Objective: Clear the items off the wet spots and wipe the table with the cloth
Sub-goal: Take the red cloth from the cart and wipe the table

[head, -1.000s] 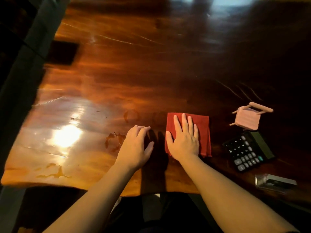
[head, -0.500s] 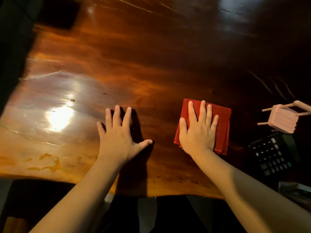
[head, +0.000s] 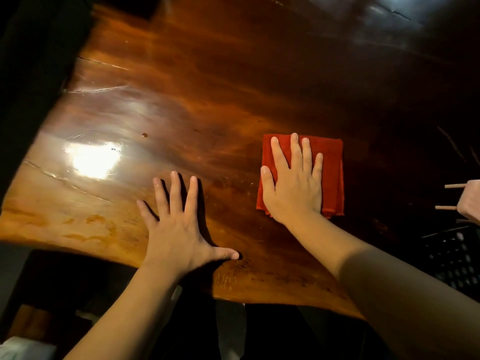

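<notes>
Right hand, fingers spread flat, presses red cloth on table; left hand splayed, empty.

Right edge: a small pink toy chair lay tipped, its pale wooden legs pointing left, mostly cut off by the frame.
Below it: a dark calculator sat in shadow, pale keys just showing.
Bottom left corner: something white peeked in, too blurred to name.
Left side: a dark vertical surface ran alongside.
</notes>
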Motion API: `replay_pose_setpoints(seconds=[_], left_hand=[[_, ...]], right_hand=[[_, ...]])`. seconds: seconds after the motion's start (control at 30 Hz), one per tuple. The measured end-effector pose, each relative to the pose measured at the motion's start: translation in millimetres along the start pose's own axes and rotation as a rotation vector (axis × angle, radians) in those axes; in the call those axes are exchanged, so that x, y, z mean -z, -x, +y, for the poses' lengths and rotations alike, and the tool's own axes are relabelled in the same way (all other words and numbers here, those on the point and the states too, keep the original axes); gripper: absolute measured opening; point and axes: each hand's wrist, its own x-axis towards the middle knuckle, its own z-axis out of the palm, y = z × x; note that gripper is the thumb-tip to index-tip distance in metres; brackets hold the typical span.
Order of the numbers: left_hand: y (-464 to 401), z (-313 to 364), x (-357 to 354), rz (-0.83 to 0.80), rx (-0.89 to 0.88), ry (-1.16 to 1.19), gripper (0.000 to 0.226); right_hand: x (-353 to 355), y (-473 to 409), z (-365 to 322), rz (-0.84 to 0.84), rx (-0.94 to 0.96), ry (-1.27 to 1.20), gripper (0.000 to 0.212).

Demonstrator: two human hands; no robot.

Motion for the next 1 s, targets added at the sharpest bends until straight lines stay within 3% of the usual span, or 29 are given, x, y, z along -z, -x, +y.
replay_pose_setpoints(seconds=[0.53, 0.77, 1.0], left_hand=[[29, -20, -4, -0.05, -0.018, 0.06, 0.169], [47, -6, -10, -0.107, -0.064, 0.019, 0.168], [47, 23, -13, -0.161, -0.156, -0.013, 0.171]], right_hand=[[-12, 56, -78, -0.056, 0.295, -0.098, 0.064], [-21, 123, -46, -0.145, 0.452, -0.112, 0.066], [-25, 170, 22, -0.177, 0.441, -0.107, 0.07]])
